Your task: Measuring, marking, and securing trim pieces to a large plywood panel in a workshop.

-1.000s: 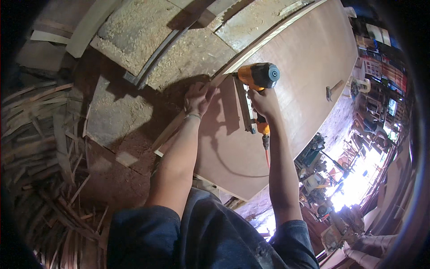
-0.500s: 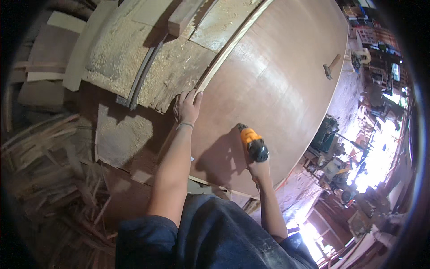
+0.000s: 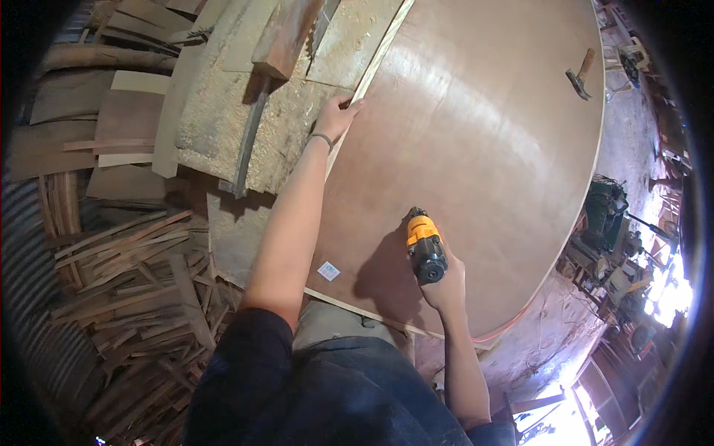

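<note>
A large brown plywood panel (image 3: 476,149) lies in front of me, with a pale wooden strip (image 3: 381,56) along its left edge. My left hand (image 3: 338,119), a dark band at its wrist, grips this strip, thumb on the panel side; its other fingers are partly hidden. In my right hand (image 3: 448,282) is a yellow-and-black power tool, seemingly a nail gun (image 3: 424,239), held over the near half of the panel. Its black nose points away from me and its shadow falls to the left. Whether the nose touches the panel I cannot tell.
A hammer (image 3: 582,74) lies near the panel's far right edge; a small white label (image 3: 328,271) is near its close left corner. Left of the panel stands a sawdust-covered bench (image 3: 216,111) with a wooden block (image 3: 286,41). Scrap wood (image 3: 141,297) piles up at left; green machinery (image 3: 604,212) stands right.
My left hand has moved farther along the strip, away from me. The nail gun stays in my right hand, a little farther right. My view has shifted, showing more scrap wood and the whole label.
</note>
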`<state>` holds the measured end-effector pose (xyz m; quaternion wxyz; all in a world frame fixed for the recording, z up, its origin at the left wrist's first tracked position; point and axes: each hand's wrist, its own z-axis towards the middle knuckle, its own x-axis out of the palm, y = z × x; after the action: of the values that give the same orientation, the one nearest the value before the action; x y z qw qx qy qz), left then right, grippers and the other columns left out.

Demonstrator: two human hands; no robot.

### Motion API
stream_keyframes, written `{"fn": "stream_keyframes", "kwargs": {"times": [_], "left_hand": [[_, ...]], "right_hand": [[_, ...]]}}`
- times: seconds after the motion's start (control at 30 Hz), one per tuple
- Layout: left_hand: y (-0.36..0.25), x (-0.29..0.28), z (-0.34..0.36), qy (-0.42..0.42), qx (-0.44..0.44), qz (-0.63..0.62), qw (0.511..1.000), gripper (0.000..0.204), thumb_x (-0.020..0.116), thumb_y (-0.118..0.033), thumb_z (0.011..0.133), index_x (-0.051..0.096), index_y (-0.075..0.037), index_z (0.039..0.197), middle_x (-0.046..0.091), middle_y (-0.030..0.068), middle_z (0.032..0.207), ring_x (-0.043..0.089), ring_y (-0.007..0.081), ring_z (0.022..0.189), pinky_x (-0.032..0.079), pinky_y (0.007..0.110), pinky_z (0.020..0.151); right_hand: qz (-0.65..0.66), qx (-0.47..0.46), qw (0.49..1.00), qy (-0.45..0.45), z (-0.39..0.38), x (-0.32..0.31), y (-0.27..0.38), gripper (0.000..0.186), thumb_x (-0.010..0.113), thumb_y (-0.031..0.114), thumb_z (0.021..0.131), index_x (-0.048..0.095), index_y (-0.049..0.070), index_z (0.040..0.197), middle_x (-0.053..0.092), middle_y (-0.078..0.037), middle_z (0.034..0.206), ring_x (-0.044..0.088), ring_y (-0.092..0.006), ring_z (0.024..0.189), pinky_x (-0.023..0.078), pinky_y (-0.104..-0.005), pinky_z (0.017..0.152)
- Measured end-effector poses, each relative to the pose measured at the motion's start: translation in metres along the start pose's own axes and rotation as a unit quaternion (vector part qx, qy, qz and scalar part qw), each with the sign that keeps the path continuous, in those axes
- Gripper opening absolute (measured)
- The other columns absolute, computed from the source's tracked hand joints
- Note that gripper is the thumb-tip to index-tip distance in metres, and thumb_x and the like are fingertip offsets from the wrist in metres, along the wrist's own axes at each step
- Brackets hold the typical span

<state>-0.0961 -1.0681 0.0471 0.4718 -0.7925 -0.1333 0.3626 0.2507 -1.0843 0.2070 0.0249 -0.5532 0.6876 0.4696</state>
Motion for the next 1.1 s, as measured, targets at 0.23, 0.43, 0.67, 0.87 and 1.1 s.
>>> {"fn": "stream_keyframes", "kwargs": {"times": [0.23, 0.43, 0.67, 0.87, 1.1], "left_hand": [[0.004, 0.013, 0.006, 0.003, -0.047, 0.026, 0.999, 0.035, 0.069, -0.03, 0.083, 0.069, 0.0, 0.101, 0.07, 0.0114, 0.089, 0.064, 0.0158, 0.078, 0.049, 0.029, 0.072], [0.005, 0.015, 0.019, -0.011, -0.061, 0.039, 0.997, 0.037, 0.07, -0.032, 0.082, 0.07, 0.0, 0.1, 0.071, 0.0101, 0.086, 0.065, 0.0164, 0.078, 0.05, 0.03, 0.072], [-0.011, -0.001, 0.002, 0.063, -0.07, -0.008, 0.996, 0.045, 0.071, -0.035, 0.081, 0.066, 0.0, 0.108, 0.07, 0.0099, 0.091, 0.064, 0.0165, 0.079, 0.049, 0.03, 0.073], [0.058, -0.028, -0.129, -0.09, -0.016, 0.023, 0.996, 0.052, 0.072, -0.039, 0.079, 0.06, -0.003, 0.114, 0.065, 0.0088, 0.09, 0.06, 0.0198, 0.078, 0.048, 0.032, 0.074], [0.107, -0.06, -0.283, 0.006, -0.153, 0.09, 0.984, 0.067, 0.057, -0.062, 0.082, 0.058, 0.0, 0.106, 0.064, 0.0207, 0.092, 0.063, 0.0345, 0.091, 0.049, 0.041, 0.077]], "right_hand": [[0.037, 0.018, 0.999, 0.021, 0.01, -0.014, -0.004, 0.068, 0.066, 0.011, 0.07, 0.046, 0.013, 0.136, 0.066, -0.022, 0.091, 0.065, -0.037, 0.087, 0.05, -0.0398, 0.076], [-0.011, -0.023, 1.0, 0.0, 0.015, 0.001, 0.005, 0.078, 0.067, 0.011, 0.068, 0.039, 0.014, 0.14, 0.066, -0.021, 0.085, 0.064, -0.0394, 0.083, 0.05, -0.0438, 0.072], [-0.057, -0.03, 0.998, 0.009, 0.01, 0.007, 0.012, 0.084, 0.069, 0.011, 0.066, 0.032, 0.008, 0.142, 0.066, -0.02, 0.082, 0.064, -0.0411, 0.08, 0.05, -0.0449, 0.07], [-0.005, 0.069, 0.997, 0.035, 0.004, -0.002, 0.032, 0.038, 0.066, 0.009, 0.071, 0.059, -0.002, 0.107, 0.065, -0.019, 0.077, 0.067, -0.0292, 0.073, 0.051, -0.0384, 0.067], [-0.083, -0.098, 0.991, 0.021, 0.013, 0.004, 0.026, 0.023, 0.056, 0.011, 0.077, 0.061, -0.003, 0.095, 0.063, -0.015, 0.072, 0.063, -0.0231, 0.067, 0.049, -0.0355, 0.064]]}}
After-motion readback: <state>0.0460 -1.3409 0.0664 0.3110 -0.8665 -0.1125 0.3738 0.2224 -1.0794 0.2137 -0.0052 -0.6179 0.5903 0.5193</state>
